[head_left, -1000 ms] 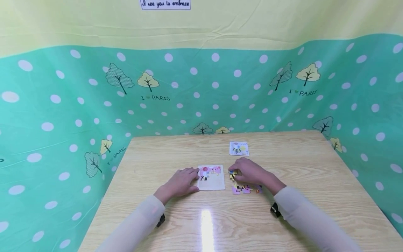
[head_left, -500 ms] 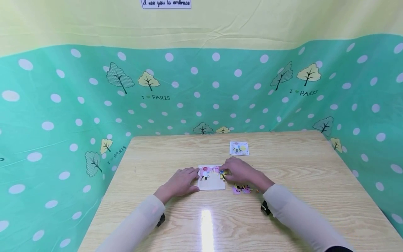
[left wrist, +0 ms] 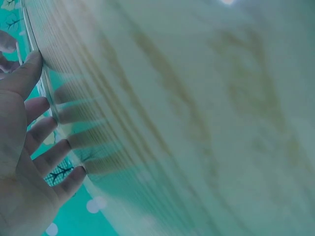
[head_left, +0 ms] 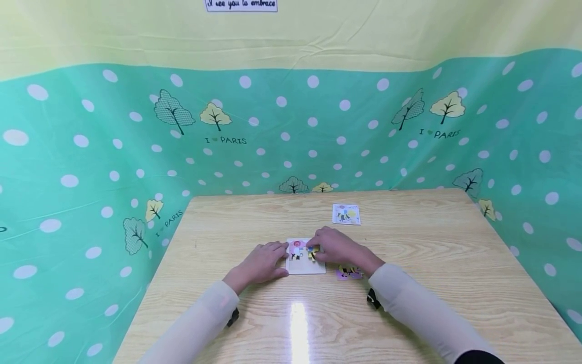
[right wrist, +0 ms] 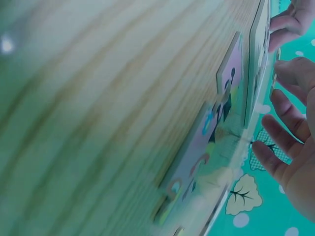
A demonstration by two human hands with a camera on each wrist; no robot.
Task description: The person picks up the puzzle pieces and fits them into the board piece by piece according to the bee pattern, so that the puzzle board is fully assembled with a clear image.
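A pale square puzzle board (head_left: 297, 268) lies on the table, with a few pink and white jigsaw pieces (head_left: 296, 249) set along its upper part. My left hand (head_left: 259, 264) rests at the board's left edge, fingers spread and fairly straight, thumb near the lower corner; the left wrist view shows the same spread fingers. Over the upper right of the board, my right hand (head_left: 338, 246) pinches a yellow and blue jigsaw piece (head_left: 311, 254) between thumb and finger. Several loose jigsaw pieces (head_left: 349, 273) lie just right of the board, partly under my right wrist.
Behind the right hand lies a small picture card (head_left: 346, 215) with a bee on it. The wooden table (head_left: 236, 217) ends at a green dotted curtain (head_left: 254, 162) on the far side and both flanks. Light glares off the table's front.
My right hand has moved left from the loose pieces onto the puzzle board, carrying the yellow and blue jigsaw piece. The left hand stays at the board's left edge.
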